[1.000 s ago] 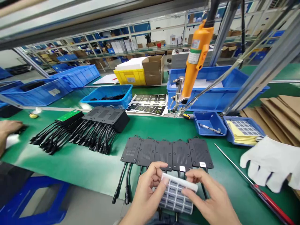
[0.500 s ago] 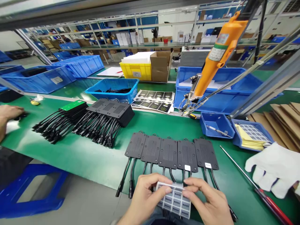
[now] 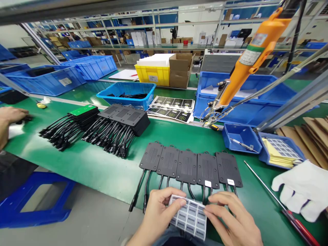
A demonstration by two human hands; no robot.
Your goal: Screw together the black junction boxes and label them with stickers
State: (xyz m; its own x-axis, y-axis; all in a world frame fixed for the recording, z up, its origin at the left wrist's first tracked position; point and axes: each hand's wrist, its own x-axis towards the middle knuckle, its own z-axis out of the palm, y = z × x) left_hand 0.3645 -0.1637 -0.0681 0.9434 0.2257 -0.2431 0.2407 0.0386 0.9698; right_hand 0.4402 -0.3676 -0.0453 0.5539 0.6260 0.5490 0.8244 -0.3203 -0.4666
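Observation:
My left hand [image 3: 159,214] pinches a sheet of small grey printed labels [image 3: 191,220] between thumb and fingers, low in the view. At the sheet's upper right edge, the fingertips of my right hand [image 3: 232,217] are closed together; whether a loose label is between them is hidden. Just beyond my hands, several flat black cased units [image 3: 186,165] with cables lie in a row. The two rightmost bear small white labels: one on the fourth unit [image 3: 208,183], one on the end unit [image 3: 230,182].
Stacked black units [image 3: 128,116] and a green-topped stack [image 3: 82,110] lie left. An orange power screwdriver [image 3: 256,51] hangs at right. Nearby are a long screwdriver [image 3: 266,186], a white glove [image 3: 302,188] and blue bins [image 3: 242,138]. Another person's hand [image 3: 11,116] rests at far left.
My right hand has moved right, from the sheet's top edge to its upper right corner. My left hand keeps its hold. The camera view has shifted slightly.

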